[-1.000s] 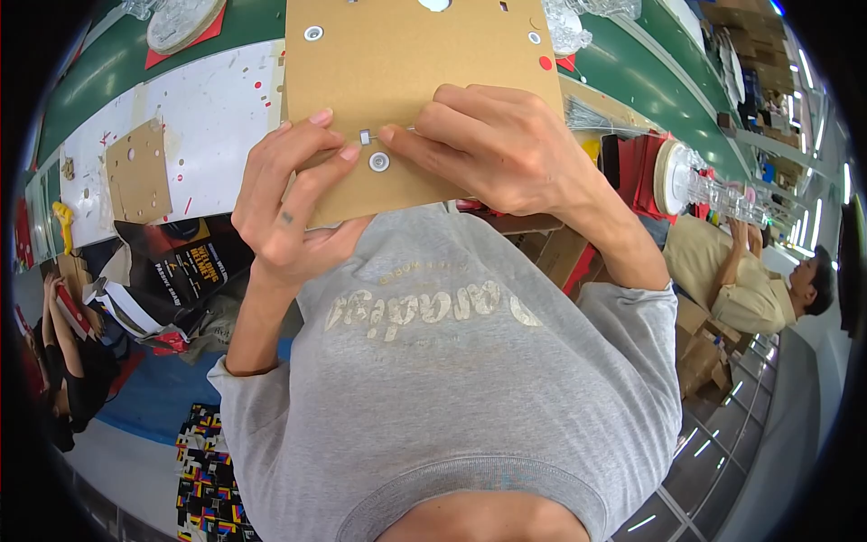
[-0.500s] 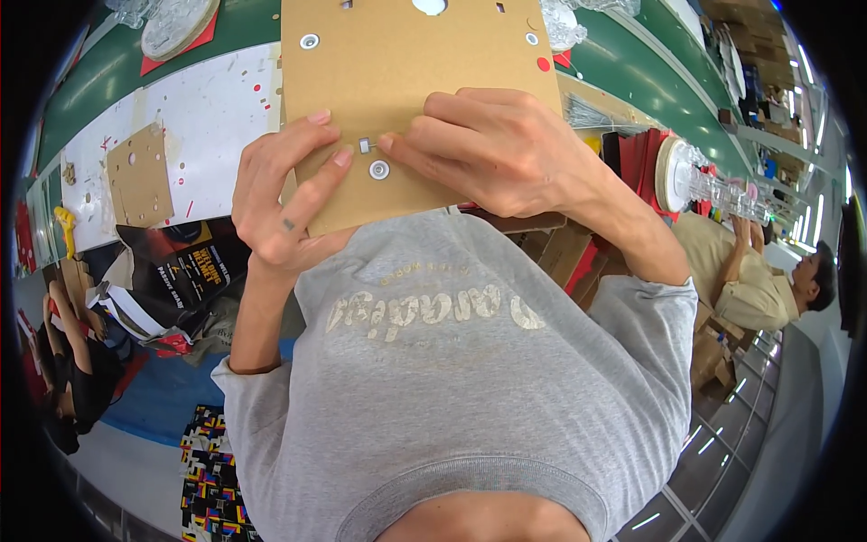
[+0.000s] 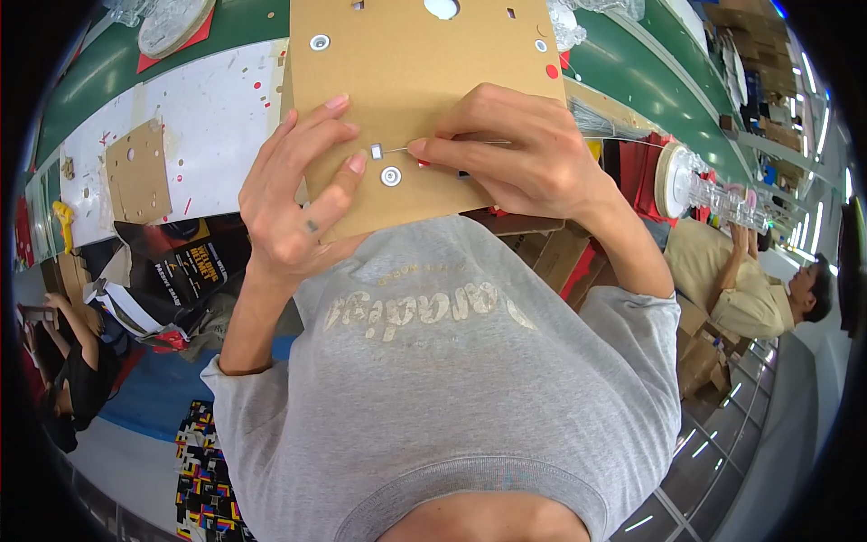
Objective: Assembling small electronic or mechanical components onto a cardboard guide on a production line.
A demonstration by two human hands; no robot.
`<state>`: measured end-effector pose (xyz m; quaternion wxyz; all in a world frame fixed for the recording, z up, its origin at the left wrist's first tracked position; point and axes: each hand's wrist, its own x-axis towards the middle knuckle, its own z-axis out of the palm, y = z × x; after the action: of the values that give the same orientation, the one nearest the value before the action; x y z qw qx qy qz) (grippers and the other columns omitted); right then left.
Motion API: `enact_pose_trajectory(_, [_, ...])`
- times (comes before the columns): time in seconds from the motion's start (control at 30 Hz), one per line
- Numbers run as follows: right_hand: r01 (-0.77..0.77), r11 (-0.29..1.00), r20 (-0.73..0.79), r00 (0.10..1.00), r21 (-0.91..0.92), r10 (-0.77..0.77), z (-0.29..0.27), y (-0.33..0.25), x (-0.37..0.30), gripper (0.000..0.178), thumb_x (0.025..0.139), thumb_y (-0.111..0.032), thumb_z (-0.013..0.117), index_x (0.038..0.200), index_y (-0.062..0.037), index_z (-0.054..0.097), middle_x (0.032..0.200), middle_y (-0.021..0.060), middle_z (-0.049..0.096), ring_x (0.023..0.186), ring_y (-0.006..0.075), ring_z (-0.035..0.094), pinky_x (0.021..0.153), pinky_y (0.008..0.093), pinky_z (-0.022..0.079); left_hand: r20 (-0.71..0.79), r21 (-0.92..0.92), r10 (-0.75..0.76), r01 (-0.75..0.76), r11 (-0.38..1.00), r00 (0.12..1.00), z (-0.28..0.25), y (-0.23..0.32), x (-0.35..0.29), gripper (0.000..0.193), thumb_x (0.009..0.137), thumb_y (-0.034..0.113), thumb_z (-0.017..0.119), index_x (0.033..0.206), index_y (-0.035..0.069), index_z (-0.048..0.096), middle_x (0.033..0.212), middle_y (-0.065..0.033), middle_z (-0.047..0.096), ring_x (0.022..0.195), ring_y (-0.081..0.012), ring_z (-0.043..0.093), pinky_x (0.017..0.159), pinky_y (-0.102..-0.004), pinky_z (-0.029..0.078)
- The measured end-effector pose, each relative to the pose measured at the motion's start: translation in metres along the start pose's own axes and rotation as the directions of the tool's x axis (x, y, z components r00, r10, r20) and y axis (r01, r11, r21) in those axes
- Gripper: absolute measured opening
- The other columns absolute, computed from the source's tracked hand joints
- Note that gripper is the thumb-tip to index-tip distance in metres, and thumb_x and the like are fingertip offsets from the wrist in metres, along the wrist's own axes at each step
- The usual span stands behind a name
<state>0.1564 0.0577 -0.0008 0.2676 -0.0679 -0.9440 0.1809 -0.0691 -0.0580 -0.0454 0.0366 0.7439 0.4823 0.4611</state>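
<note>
On the brown cardboard panel (image 3: 433, 77), a longer bare stretch of thin wire (image 3: 395, 150) now shows ahead of the right fingertips; half a second ago they sat close against the small pale metal tab (image 3: 377, 152), and now they lie further along to the right. A red patch (image 3: 424, 163) has come into view just under those fingers. I judge that the wire is being drawn or guided away from the tab.

The panel lies beneath the fingers of both hands, flat-looking and held in front of the torso. A ringed eyelet (image 3: 390, 176) sits just below the tab, between the two sets of fingertips; a second eyelet (image 3: 320, 42) is beyond the left fingers and a red dot (image 3: 552, 71) beyond the right knuckles.

My left hand (image 3: 293, 194) has its fingers slightly apart on the panel's face, gripping its near-left side; its thumb I take to be underneath. My right hand (image 3: 528, 149) has finger and thumb together, apparently pinching the wire, though the thumb is mostly hidden.

Past the left fingers, a punched panel (image 3: 137, 172) rests on the white work surface (image 3: 212, 99). Past the right hand lies a bundle of wires (image 3: 591, 119).
</note>
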Motion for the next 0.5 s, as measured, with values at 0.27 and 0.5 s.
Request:
enact_pose_trajectory(0.27, [0.090, 0.991, 0.108, 0.991, -0.099, -0.080, -0.003, -0.007, 0.006, 0.052, 0.056, -0.010, 0.069, 0.106, 0.0052, 0.074, 0.087, 0.0074, 0.062, 0.074, 0.0223, 0.063, 0.059, 0.0345, 0.054, 0.047, 0.052, 0.075, -0.078, 0.996, 0.996, -0.003, -0.003, 0.000, 0.027, 0.060, 0.007, 0.082, 0.082, 0.001, 0.067, 0.102, -0.0176, 0.071, 0.109, -0.0406, 0.072, 0.094, -0.0552, 0.058])
enact_pose_trajectory(0.5, [0.079, 0.991, 0.119, 0.991, -0.110, -0.066, 0.003, -0.014, 0.003, 0.049, 0.063, -0.010, 0.068, 0.108, 0.0088, 0.072, 0.086, 0.0078, 0.059, 0.073, 0.0207, 0.062, 0.056, 0.0331, 0.053, -0.041, -0.137, -0.054, 0.048, 0.989, 0.998, 0.003, -0.002, -0.014, 0.033, 0.058, 0.007, 0.085, 0.088, 0.003, 0.072, 0.115, -0.0230, 0.066, 0.114, -0.0452, 0.068, 0.101, -0.0574, 0.054])
